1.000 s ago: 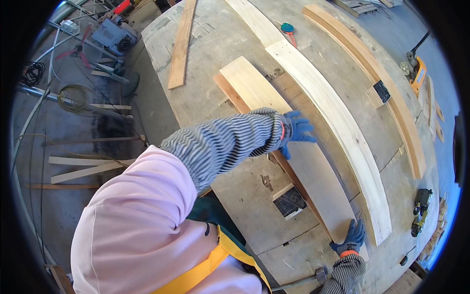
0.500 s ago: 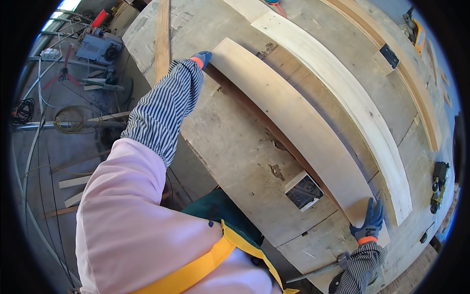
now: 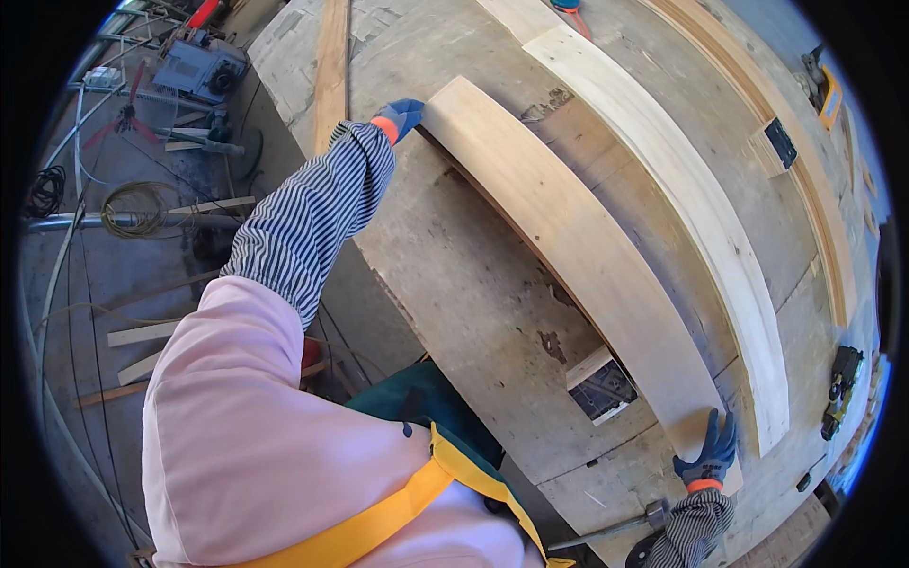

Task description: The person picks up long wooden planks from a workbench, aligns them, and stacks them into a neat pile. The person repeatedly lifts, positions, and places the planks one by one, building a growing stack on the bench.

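Note:
A long, pale wooden board (image 3: 578, 222) lies lengthwise in front of me, its near long side raised over a dark strip of shadow. At the far left end, my left hand (image 3: 404, 118), in a blue-grey glove with an orange cuff, is closed on the board's end; its fingertips are partly hidden. My right hand (image 3: 708, 454), gloved alike, rests on the near right end with fingers spread. Beside the board's near edge sits a small block (image 3: 601, 386) with a dark top and pale wooden sides. A whiter board (image 3: 677, 156) runs alongside on the far side.
The worn worktable (image 3: 454, 275) carries a long wooden strip (image 3: 805, 175) and another dark-faced block (image 3: 780, 142) beyond. A black-and-green tool (image 3: 841, 390) lies at the right. A metal bar clamp (image 3: 655, 514) is near my right forearm. Cables and a blue-grey machine (image 3: 199, 80) stand left.
The whole view has turned slightly. The shadowed strip under the board's near side looks narrower. Both hands stay at the same ends of the board.

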Demonstrator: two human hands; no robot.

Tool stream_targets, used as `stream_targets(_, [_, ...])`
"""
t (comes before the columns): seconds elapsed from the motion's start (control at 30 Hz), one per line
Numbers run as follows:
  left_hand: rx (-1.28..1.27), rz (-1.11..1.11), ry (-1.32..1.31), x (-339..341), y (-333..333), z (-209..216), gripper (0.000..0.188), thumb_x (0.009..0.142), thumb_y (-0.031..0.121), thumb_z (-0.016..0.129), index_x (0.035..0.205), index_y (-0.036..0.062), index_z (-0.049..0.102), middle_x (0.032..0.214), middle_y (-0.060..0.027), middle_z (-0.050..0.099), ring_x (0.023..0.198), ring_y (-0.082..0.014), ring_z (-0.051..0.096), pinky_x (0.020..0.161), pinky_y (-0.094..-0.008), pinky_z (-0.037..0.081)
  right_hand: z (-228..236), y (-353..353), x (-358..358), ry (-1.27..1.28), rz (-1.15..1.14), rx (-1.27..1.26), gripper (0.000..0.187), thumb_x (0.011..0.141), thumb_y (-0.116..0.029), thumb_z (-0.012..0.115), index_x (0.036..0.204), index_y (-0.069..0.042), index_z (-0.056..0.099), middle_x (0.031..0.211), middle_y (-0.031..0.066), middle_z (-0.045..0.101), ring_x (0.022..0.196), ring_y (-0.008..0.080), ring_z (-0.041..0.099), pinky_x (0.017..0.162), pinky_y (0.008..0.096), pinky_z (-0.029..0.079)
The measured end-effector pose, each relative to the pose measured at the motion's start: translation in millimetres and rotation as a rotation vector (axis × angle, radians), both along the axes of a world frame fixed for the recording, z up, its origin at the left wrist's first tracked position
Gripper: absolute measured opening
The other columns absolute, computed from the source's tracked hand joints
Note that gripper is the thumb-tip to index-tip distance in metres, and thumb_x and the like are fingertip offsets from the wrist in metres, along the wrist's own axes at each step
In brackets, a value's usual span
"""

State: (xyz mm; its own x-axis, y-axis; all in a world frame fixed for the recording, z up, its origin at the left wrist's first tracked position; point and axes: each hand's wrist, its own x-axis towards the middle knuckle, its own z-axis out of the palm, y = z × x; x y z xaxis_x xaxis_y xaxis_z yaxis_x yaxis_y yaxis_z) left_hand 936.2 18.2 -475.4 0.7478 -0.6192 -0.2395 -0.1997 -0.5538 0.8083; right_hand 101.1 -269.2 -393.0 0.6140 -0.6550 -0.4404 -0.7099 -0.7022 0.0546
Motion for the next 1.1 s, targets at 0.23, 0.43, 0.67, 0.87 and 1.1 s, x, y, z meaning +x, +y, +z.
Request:
stream_targets(0.23, [0.35,0.098,-0.232,-11.7,-15.4,-3.5,0.038,0.089,0.014,0.066,0.125,0.0012,0.063,0.116,-0.0104,0.068,0.104,-0.0183,0.063,0.093,-0.0306,0.049,2.5,-0.8,4.3,0.073,-0.017,-0.011,0.122,0.049,-0.032,0.086,0.154,-0.019,0.025,0.156,0.0192,0.021,0.141,0.0401,0.029,0.115,0.0462,0.031])
stream_targets(0.43, [0.102,0.304,0.065,3.0,-15.4,-42.0,0.035,0.093,0.024,0.06,0.123,0.0057,0.064,0.1,-0.0128,0.071,0.079,-0.0226,0.066,0.068,-0.0349,0.053,1.6,2.0,10.1,0.043,-0.002,-0.035,0.117,0.053,-0.034,0.085,0.153,-0.021,0.027,0.157,0.0195,0.021,0.142,0.0395,0.029,0.113,0.0478,0.032])
stream_targets(0.67, [0.0,0.373,0.169,7.2,-9.4,-54.3,0.035,0.092,0.019,0.061,0.122,0.0033,0.064,0.101,-0.0123,0.071,0.077,-0.0218,0.066,0.065,-0.0334,0.054,2.8,-3.6,10.6,0.068,-0.003,-0.012,0.12,0.051,-0.031,0.085,0.154,-0.02,0.026,0.156,0.0191,0.021,0.142,0.0399,0.028,0.115,0.0453,0.031])
stream_targets(0.87, [0.002,0.376,0.156,-10.7,-6.8,-27.1,0.034,0.093,0.005,0.061,0.125,-0.0041,0.059,0.12,-0.0166,0.064,0.103,-0.0286,0.066,0.088,-0.0378,0.057,-2.6,-6.3,6.6,0.058,0.008,-0.025,0.125,0.048,-0.03,0.087,0.155,-0.019,0.023,0.157,0.0187,0.019,0.143,0.0392,0.025,0.116,0.0441,0.03])
stream_targets(1.1, [-0.124,0.346,0.234,-20.7,-4.4,-18.9,0.032,0.093,0.001,0.058,0.125,-0.0061,0.058,0.121,-0.0192,0.063,0.107,-0.0291,0.064,0.094,-0.0389,0.056,-1.3,-3.6,2.5,0.073,-0.005,-0.004,0.121,0.052,-0.031,0.086,0.155,-0.022,0.023,0.158,0.0196,0.018,0.145,0.0396,0.023,0.116,0.0472,0.028])
